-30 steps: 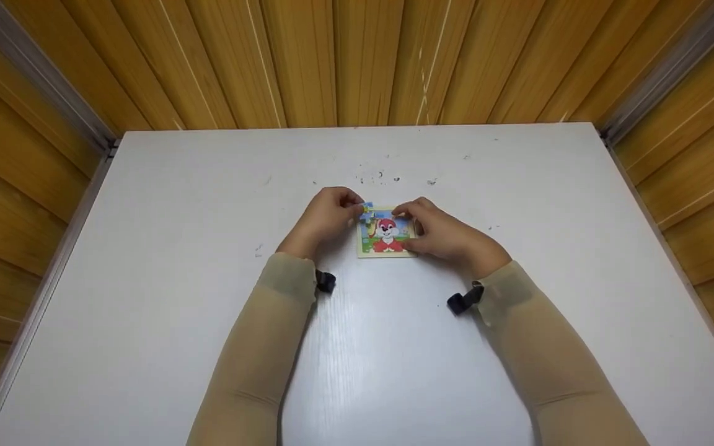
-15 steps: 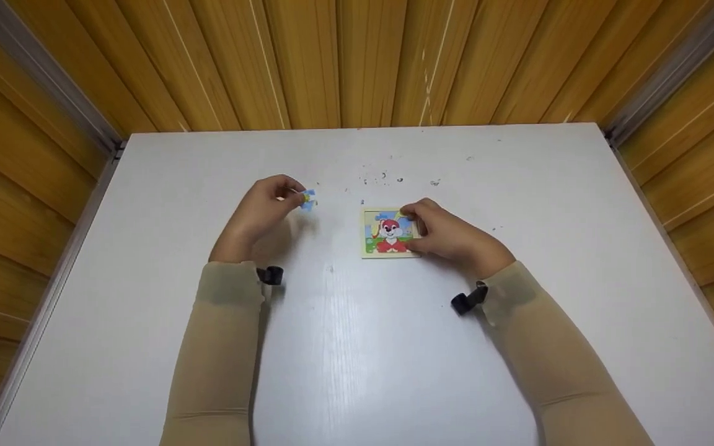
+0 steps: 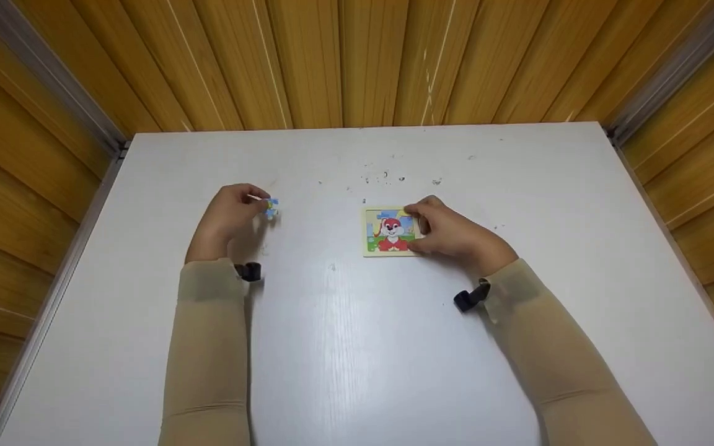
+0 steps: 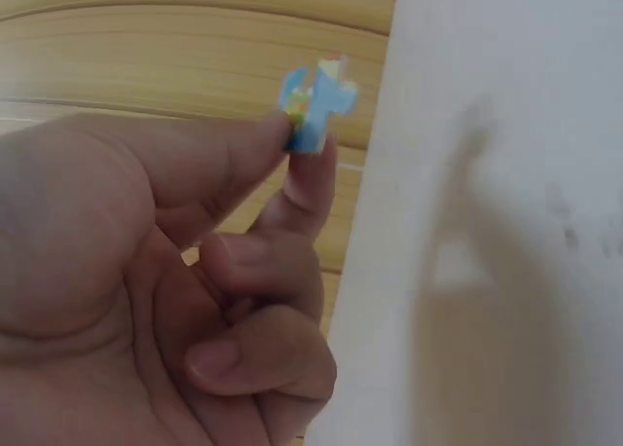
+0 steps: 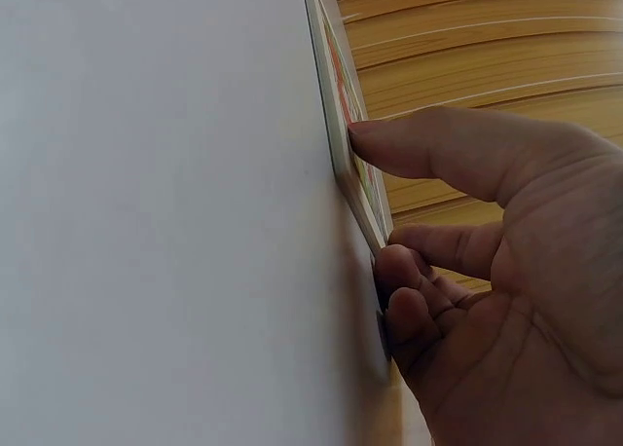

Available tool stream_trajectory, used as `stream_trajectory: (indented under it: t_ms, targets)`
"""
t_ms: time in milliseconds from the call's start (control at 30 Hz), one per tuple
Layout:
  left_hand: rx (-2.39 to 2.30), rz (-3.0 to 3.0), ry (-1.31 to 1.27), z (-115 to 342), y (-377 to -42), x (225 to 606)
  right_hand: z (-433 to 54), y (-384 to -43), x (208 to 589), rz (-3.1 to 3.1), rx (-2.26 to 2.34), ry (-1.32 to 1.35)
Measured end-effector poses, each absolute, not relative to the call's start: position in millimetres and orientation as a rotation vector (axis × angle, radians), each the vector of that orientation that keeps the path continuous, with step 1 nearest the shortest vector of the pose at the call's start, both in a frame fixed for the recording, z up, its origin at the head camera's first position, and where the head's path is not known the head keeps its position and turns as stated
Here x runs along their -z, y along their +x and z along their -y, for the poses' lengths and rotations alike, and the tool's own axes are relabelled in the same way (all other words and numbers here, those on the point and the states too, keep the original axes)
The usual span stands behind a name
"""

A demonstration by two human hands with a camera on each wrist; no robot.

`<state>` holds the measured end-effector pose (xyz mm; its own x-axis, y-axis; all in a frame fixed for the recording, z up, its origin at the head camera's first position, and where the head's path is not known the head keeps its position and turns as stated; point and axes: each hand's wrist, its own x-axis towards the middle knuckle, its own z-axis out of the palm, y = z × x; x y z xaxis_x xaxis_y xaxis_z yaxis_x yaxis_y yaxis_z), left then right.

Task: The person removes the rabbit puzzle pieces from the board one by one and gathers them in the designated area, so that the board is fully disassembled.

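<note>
My left hand [image 3: 225, 214], at the left of the table, pinches a small blue and yellow puzzle piece [image 4: 323, 100] between thumb and index finger. The piece is held up off the table, and the other fingers curl in below it. Near the middle, my right hand [image 3: 453, 232] grips the right edge of a square jigsaw puzzle [image 3: 392, 230] with a pale wooden frame and a red and white cartoon animal. In the right wrist view the thumb [image 5: 399, 149] presses on its face while other fingers lie along the edge. A pale patch shows at the picture's upper left.
The white table [image 3: 332, 347] carries dark scuff marks [image 3: 385, 175] beyond the puzzle. Wood-look panels [image 3: 307, 62] stand at the back and both sides. A black strap end [image 3: 470, 297] sticks out from each wrist.
My left hand has moved left, away from the puzzle, with the puzzle piece between its fingers. My right hand stays on the puzzle's right edge.
</note>
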<state>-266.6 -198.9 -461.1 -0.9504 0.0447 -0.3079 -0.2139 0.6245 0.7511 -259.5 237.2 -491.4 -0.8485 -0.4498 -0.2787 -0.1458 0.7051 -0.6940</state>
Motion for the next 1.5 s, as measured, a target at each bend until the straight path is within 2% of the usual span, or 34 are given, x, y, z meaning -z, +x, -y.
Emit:
stream_trajectory:
  t_ms: [500,1167,1333,1500]
  targets:
    - [-1.131,-2.698,-0.377,207.4,-270.6,481.2,-235.2,-261.6,490.9,-2.493,0.932,-0.462]
    - [-1.095,-2.793,-0.443,206.1,-266.2,476.6,-236.0,-263.5,492.6,-2.497,0.923,-0.473]
    - [-1.186,-2.78,-0.36,182.8,-262.4,460.4,-237.2,-261.4,492.1,-2.489,0.946,-0.447]
    - [-1.276,-2.768,-0.188,132.0,-254.9,445.1,-240.3,-260.1,491.9,-2.473,0.957,-0.441]
